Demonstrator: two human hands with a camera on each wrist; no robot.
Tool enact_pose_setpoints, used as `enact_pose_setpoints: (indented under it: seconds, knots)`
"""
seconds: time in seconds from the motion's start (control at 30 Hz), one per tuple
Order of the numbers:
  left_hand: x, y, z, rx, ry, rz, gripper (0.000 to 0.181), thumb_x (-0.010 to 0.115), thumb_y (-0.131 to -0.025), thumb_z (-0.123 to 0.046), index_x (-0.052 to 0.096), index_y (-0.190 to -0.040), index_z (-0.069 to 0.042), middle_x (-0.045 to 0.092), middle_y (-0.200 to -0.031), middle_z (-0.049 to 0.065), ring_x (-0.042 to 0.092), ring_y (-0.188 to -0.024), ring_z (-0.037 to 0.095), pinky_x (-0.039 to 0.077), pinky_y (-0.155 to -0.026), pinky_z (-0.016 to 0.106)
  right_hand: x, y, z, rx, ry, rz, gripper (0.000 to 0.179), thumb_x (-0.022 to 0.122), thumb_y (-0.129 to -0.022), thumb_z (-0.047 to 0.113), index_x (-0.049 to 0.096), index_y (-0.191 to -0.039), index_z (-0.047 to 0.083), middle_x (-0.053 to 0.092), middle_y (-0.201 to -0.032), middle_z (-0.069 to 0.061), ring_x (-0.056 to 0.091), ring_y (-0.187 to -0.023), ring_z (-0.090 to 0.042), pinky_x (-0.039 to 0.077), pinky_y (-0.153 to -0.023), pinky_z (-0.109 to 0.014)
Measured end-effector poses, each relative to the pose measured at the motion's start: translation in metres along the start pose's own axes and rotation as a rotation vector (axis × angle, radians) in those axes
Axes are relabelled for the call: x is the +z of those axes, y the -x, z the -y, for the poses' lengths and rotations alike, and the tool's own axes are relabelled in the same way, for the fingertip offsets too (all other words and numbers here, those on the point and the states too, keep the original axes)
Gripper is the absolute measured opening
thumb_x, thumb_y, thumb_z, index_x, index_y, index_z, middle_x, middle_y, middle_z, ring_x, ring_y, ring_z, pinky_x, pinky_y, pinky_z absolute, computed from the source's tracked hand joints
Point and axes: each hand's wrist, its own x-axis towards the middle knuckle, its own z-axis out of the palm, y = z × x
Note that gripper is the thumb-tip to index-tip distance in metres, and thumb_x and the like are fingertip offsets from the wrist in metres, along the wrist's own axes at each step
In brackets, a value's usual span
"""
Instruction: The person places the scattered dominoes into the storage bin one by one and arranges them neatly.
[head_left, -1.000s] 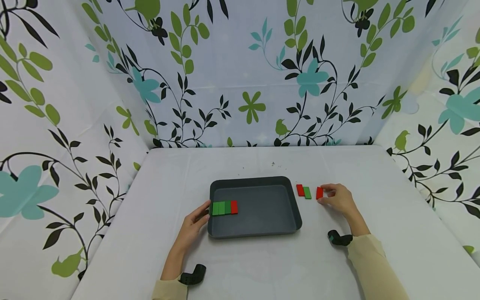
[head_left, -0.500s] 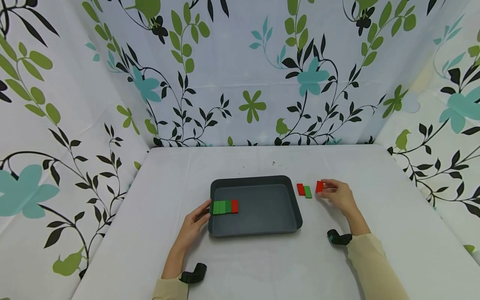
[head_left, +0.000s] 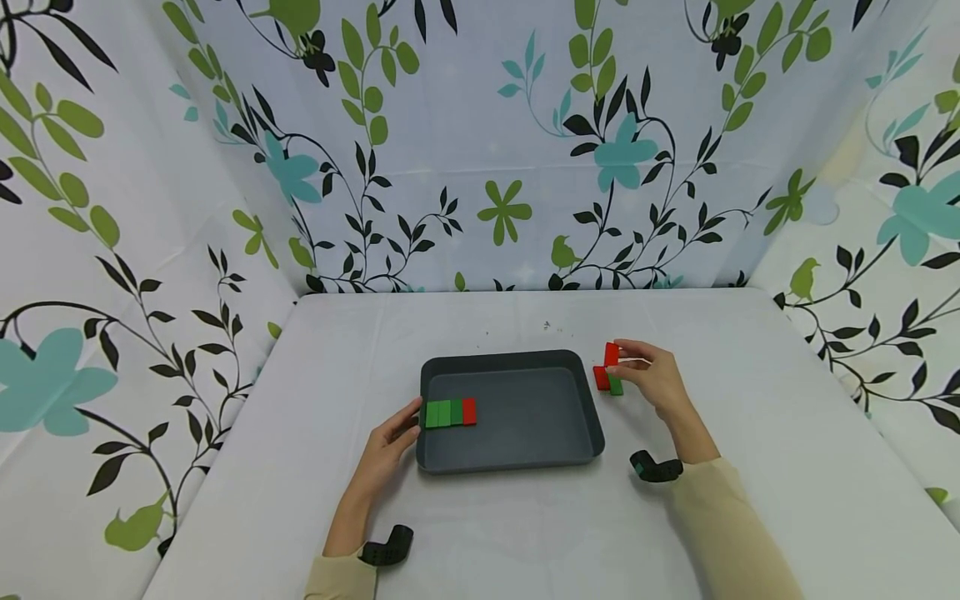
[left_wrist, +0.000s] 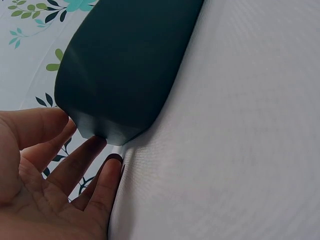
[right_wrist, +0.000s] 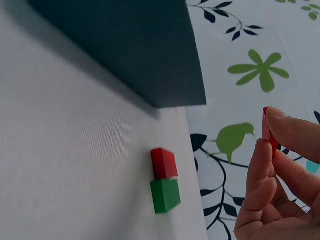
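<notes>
My right hand [head_left: 654, 372] pinches a small flat red block [head_left: 612, 354] between thumb and fingers, raised above the table just right of the tray. Also in the right wrist view, that pinched red block [right_wrist: 269, 127] is seen edge-on. Below it on the table lie another red block [right_wrist: 165, 163] and a green block [right_wrist: 165, 195], side by side. My left hand [head_left: 393, 446] touches the left end of the dark grey tray [head_left: 517, 467]. Its fingertips rest at the tray's outer wall [left_wrist: 107, 127], fingers loosely extended. Inside the tray, green blocks [head_left: 444, 414] and one red block [head_left: 469, 412] form a row.
A white cloth covers the table [head_left: 517, 542]. Patterned curtains [head_left: 420, 183] with leaves and birds hang behind and at both sides. Black camera mounts [head_left: 387, 547] sit on both wrists.
The right hand has lifted the red block off the table and moved it left, over the loose red and green blocks. The left hand and tray have stayed in place.
</notes>
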Motion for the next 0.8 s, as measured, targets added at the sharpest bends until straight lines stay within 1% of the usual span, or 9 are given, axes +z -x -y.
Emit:
enact_pose_setpoints:
  seconds: [0.13, 0.2, 0.27, 0.37, 0.47, 0.6, 0.8]
  knots:
    - [0.0, 0.0, 0.0, -0.006, 0.001, 0.0, 0.047, 0.052, -0.101, -0.008, 0.044, -0.147, -0.007, 0.042, -0.153, 0.012, 0.041, -0.139, 0.031, 0.038, -0.095, 0.01, 0.018, -0.001, 0.013, -0.031, -0.034, 0.032, 0.055, 0.071, -0.09, 0.014, 0.052, -0.14, 0.005, 0.056, -0.13, -0.022, 0.06, -0.103, -0.024, 0.05, -0.08, -0.016]
    - [0.0, 0.0, 0.0, -0.005, 0.001, 0.001, 0.047, 0.052, -0.101, -0.008, 0.044, -0.147, -0.006, 0.042, -0.153, 0.013, 0.041, -0.139, 0.031, 0.038, -0.095, 0.01, 0.029, -0.002, 0.018, -0.05, -0.049, 0.044, 0.054, 0.072, -0.089, 0.012, 0.054, -0.139, 0.005, 0.058, -0.128, -0.022, 0.061, -0.1, -0.025, 0.053, -0.077, -0.021]
    - [0.0, -0.001, 0.0, -0.004, 0.001, 0.0, 0.047, 0.051, -0.101, -0.007, 0.044, -0.147, -0.006, 0.042, -0.153, 0.013, 0.04, -0.14, 0.031, 0.037, -0.095, 0.01, 0.039, 0.0, 0.023, -0.078, -0.06, 0.059, 0.053, 0.073, -0.087, 0.01, 0.055, -0.137, 0.004, 0.059, -0.126, -0.022, 0.062, -0.097, -0.024, 0.054, -0.077, -0.022]
    - [0.0, -0.001, 0.0, -0.005, 0.0, 0.0, 0.047, 0.051, -0.101, -0.007, 0.043, -0.147, -0.006, 0.042, -0.153, 0.013, 0.04, -0.14, 0.032, 0.037, -0.095, 0.009, 0.055, 0.002, 0.029, -0.122, -0.093, 0.082, 0.052, 0.075, -0.085, 0.005, 0.057, -0.134, 0.001, 0.06, -0.12, -0.024, 0.063, -0.09, -0.022, 0.053, -0.075, -0.019]
    - [0.001, -0.001, 0.0, -0.006, -0.002, -0.005, 0.047, 0.052, -0.1, -0.007, 0.044, -0.147, -0.006, 0.043, -0.152, 0.013, 0.041, -0.139, 0.032, 0.038, -0.094, 0.01, 0.07, 0.005, 0.033, -0.156, -0.095, 0.105, 0.051, 0.076, -0.082, 0.002, 0.059, -0.131, -0.002, 0.062, -0.115, -0.025, 0.065, -0.087, -0.02, 0.051, -0.076, -0.015]
    - [0.001, -0.001, 0.001, -0.004, -0.004, -0.01, 0.047, 0.052, -0.1, -0.006, 0.045, -0.146, -0.006, 0.045, -0.151, 0.013, 0.043, -0.137, 0.032, 0.04, -0.094, 0.012, 0.088, 0.007, 0.037, -0.165, -0.066, 0.126, 0.05, 0.078, -0.081, 0.002, 0.061, -0.129, 0.0, 0.065, -0.114, -0.022, 0.067, -0.088, -0.022, 0.052, -0.074, -0.019]
    - [0.0, 0.0, 0.001, 0.002, 0.005, -0.002, 0.047, 0.051, -0.1, -0.006, 0.044, -0.147, -0.005, 0.044, -0.151, 0.015, 0.043, -0.137, 0.033, 0.039, -0.094, 0.011, 0.112, 0.009, 0.042, -0.163, -0.038, 0.146, 0.051, 0.08, -0.079, 0.004, 0.064, -0.127, 0.003, 0.066, -0.112, -0.018, 0.069, -0.088, -0.023, 0.053, -0.072, -0.026]
